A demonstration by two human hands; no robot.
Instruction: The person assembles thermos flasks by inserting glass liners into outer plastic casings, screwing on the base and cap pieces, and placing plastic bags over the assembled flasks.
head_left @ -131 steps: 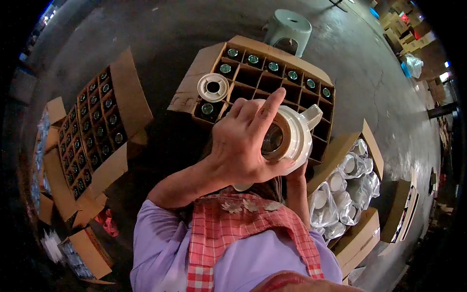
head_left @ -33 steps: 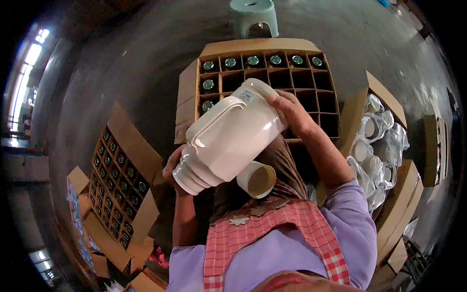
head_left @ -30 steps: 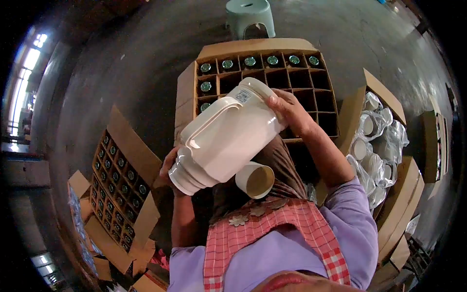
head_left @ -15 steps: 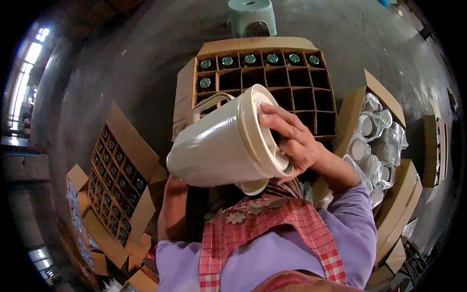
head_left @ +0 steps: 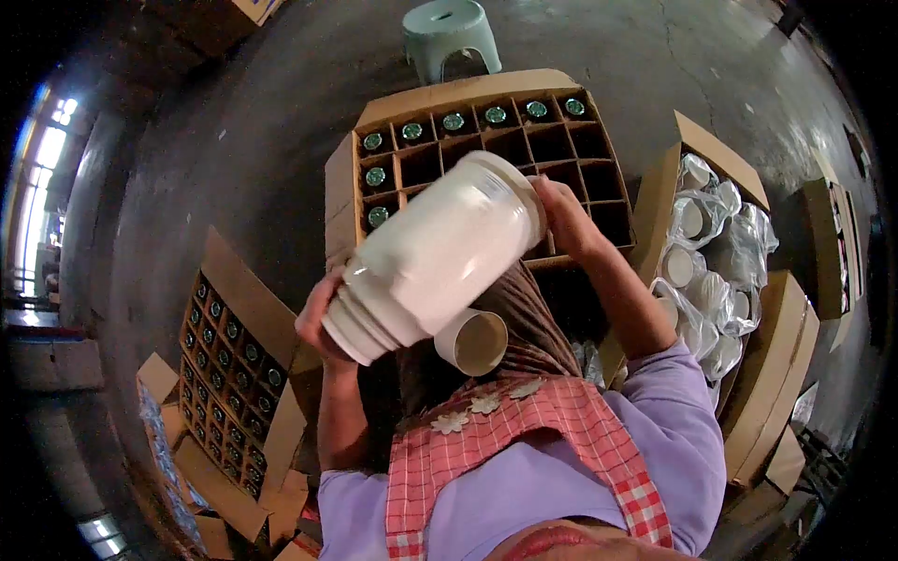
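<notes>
A large cream-coloured jug (head_left: 440,252) lies tilted across the space above my lap, its ringed neck toward the lower left and its wide base toward the upper right. Around the neck end, my left hand (head_left: 325,316) is closed, its fingers partly hidden. My right hand (head_left: 561,213) grips the rim of the base end. Below the jug a cream cup (head_left: 471,343) rests on my lap, open end facing me. Beyond the jug stands a divided carton (head_left: 472,89) with bottles in its far row and left column; the jug hides some compartments.
A pale green stool (head_left: 451,35) stands behind the carton. On the left is another divided box (head_left: 251,297) full of bottles. To the right, an open box (head_left: 720,157) holds white cups in clear plastic, beside a long cardboard piece (head_left: 769,379).
The jug has turned in my hands: its base, facing me half a second ago, now points away to the upper right. My right hand has moved from inside the base to its rim.
</notes>
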